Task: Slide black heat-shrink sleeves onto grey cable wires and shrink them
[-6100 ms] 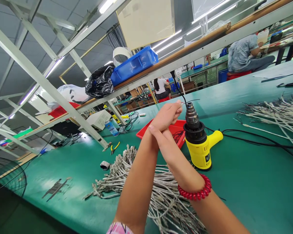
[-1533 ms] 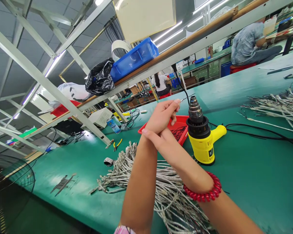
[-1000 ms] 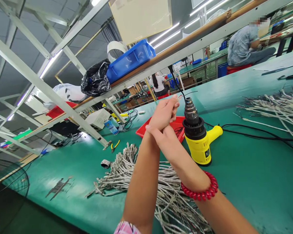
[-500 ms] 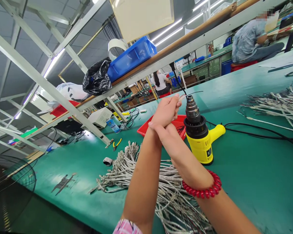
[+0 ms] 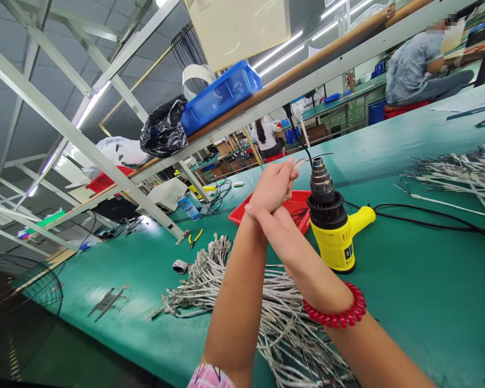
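My left hand (image 5: 272, 186) is closed in a pinch on a thin wire (image 5: 322, 155), whose dark end reaches over the nozzle of a heat gun. Near the fingertips the wire looks reddish and pale. Standing upright on its base, the yellow heat gun (image 5: 331, 231) points its metal nozzle up. My right hand (image 5: 269, 218) crosses at my left wrist, its thumb lying over it; the other fingers are mostly hidden. Behind the wrists sits a red tray (image 5: 299, 202) with dark wires in it. Under my forearms spreads a heap of grey-white cables (image 5: 210, 280).
Another cable bundle (image 5: 464, 178) lies at the right, near the black power cord (image 5: 428, 207). Yellow-handled cutters (image 5: 194, 238), a blue can (image 5: 189, 208) and a shelf post stand or lie left. The overhead shelf holds a blue bin (image 5: 222, 99). Two people sit farther back.
The view has shifted very slightly. Both hands keep their crossed pose, and the wire stays over the heat gun's nozzle.
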